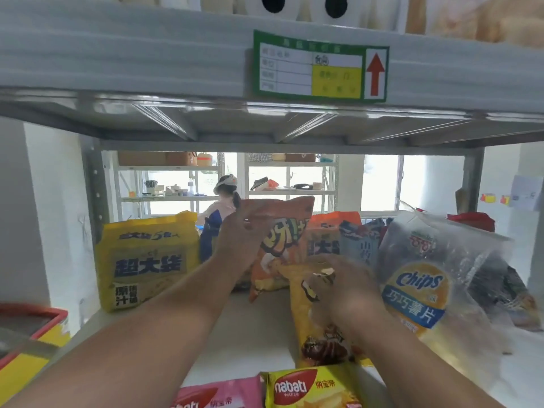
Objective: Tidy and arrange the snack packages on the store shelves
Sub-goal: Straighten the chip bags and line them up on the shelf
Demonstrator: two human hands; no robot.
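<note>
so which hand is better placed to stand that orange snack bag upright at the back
Left. The left hand already grips the orange snack bag near its top edge, while the right hand is lower down, on the yellow bag lying on the shelf.

Left hand (244, 240) gripping, right hand (347, 293) blurred.

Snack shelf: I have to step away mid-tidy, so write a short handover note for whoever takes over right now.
Left hand grips the upright orange snack bag near its top. Right hand, blurred, holds the yellow snack bag lying on the shelf.
Placed upright: big yellow noodle pack on the left, clear Chips bag on the right.
Yellow Nabati pack and pink Nabati pack lie flat at the front edge.
Left: settle both held bags, then arrange the Nabati packs.
</note>
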